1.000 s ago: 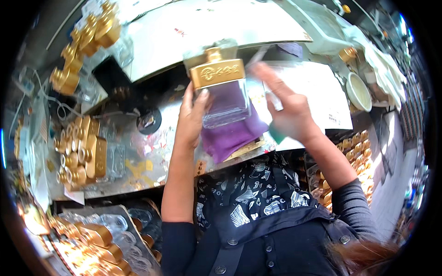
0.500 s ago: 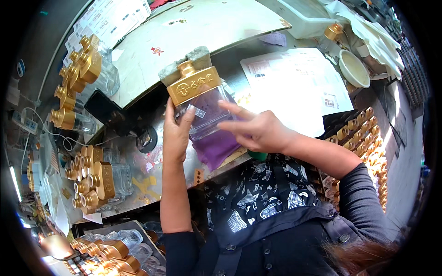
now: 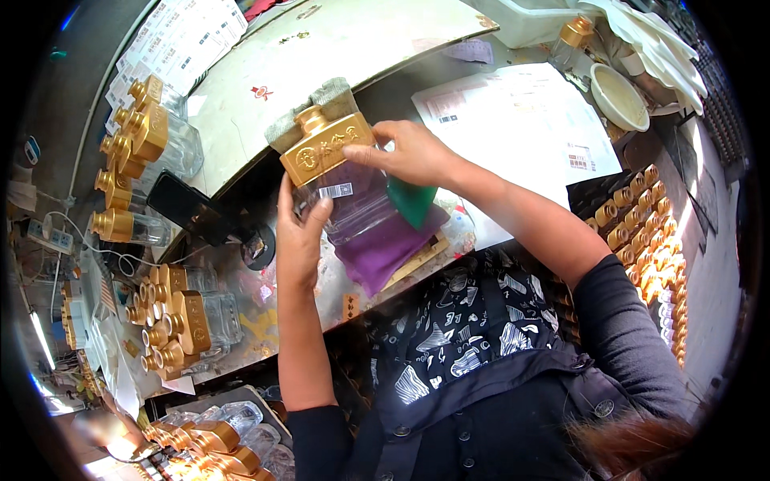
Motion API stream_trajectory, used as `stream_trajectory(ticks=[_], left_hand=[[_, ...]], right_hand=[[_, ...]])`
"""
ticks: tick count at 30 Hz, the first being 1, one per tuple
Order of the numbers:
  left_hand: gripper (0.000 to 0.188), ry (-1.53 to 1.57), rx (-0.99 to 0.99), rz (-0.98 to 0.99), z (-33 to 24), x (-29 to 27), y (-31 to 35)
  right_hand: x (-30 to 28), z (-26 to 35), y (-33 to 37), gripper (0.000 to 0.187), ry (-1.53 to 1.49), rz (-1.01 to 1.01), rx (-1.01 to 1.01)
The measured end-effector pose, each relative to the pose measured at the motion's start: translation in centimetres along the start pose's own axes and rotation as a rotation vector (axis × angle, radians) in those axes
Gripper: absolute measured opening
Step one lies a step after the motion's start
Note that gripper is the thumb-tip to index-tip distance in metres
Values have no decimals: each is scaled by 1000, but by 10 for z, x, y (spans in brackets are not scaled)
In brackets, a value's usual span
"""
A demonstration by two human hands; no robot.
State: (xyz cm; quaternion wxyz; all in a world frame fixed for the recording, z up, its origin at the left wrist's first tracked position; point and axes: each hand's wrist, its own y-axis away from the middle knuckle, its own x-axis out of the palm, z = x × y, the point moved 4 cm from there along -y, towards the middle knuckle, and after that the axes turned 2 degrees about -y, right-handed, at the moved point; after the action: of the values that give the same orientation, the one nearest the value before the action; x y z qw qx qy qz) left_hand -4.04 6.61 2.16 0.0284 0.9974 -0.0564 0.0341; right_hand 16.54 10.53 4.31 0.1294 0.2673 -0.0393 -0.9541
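A clear glass bottle [image 3: 357, 212] with an embossed gold shoulder and neck [image 3: 321, 148] lies tilted in front of me. Its gold end is near grey padded blocks [image 3: 333, 98], its base over a purple cloth [image 3: 377, 256]. A small white printed label [image 3: 335, 191] sits on the glass. My left hand [image 3: 301, 232] grips the bottle's left side, thumb on the glass below the label. My right hand [image 3: 405, 151] is closed at the right edge, thumb on the gold shoulder; its other fingers are partly hidden. Beneath that hand hangs a green sheet-like piece [image 3: 413, 200]; what holds it is unclear.
Gold-topped bottles stand in groups at left [image 3: 132, 136] and lower left [image 3: 188, 321]. A dark phone [image 3: 188, 204] on a stand is left of my work. Printed sheets [image 3: 513, 144] lie at right, beyond them a white bowl [image 3: 618, 96]. More gold-topped bottles [image 3: 642, 216] fill the right.
My right hand has moved from over the lower glass up to the bottle's gold shoulder. The label now looks straighter across the glass. The green piece now shows beside the bottle.
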Motion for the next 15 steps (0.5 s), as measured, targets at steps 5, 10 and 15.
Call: stream_trajectory(ticks=[5,10,15], left_hand=[[73,-89,-13,14,-9,8,-11],[82,-110,29,92,-7,13,2],[80,-25,-20,70,-2,16,13]], right_hand=[[24,-21,8,91,-240,-27,-7],[23,-26,15,80,-333,107,-68],[26,-31,19,77,-456,118,-144]])
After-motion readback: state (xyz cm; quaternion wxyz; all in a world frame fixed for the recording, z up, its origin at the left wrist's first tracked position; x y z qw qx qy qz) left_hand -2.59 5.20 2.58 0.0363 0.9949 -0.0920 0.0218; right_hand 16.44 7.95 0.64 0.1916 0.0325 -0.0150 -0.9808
